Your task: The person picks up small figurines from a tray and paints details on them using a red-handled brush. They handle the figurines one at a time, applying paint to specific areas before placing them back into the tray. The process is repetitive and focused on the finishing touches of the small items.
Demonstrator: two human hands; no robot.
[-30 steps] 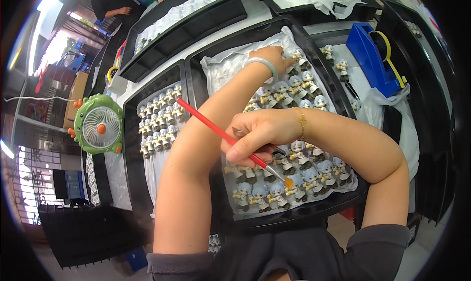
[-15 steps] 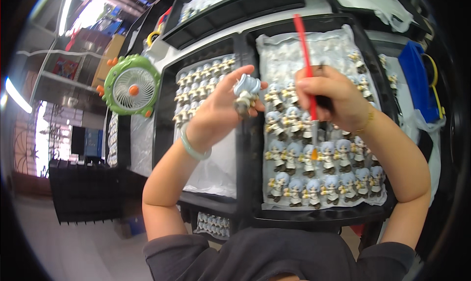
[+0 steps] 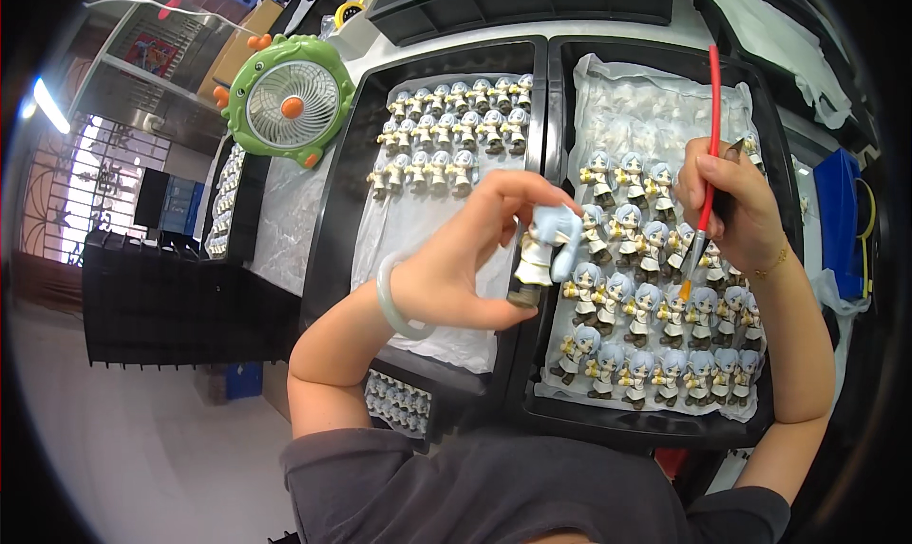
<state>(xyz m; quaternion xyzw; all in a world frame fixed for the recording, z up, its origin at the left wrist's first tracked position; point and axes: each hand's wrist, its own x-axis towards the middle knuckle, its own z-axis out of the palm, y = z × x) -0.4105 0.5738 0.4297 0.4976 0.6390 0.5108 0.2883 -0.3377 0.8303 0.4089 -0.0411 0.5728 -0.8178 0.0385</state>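
My left hand (image 3: 461,254) holds a small figurine (image 3: 540,259) with pale blue hair, a white outfit and dark boots between the thumb at its feet and the fingertips at its head. It is upright, its long hair toward the right. In my right hand (image 3: 746,207) is a paintbrush (image 3: 714,97) with a red handle and orange-tipped bristles pointing down. A second thin dark tool seems to be held alongside it, mostly hidden by the fingers. Below the brush, rows of similar figurines (image 3: 641,311) lie in a black tray (image 3: 608,425) lined with white sheeting.
To the left, another black tray (image 3: 328,211) holds several rows of figurines. A green animal-shaped fan (image 3: 328,64) stands beyond its left side. At the back is a further black tray (image 3: 522,12). A blue container (image 3: 836,221) stands at the far right.
My left hand has moved right and nearer, and the figurine has turned from head toward me to upright, side-on. My right hand, still gripping the brush, has shifted right in the view, which itself has moved.
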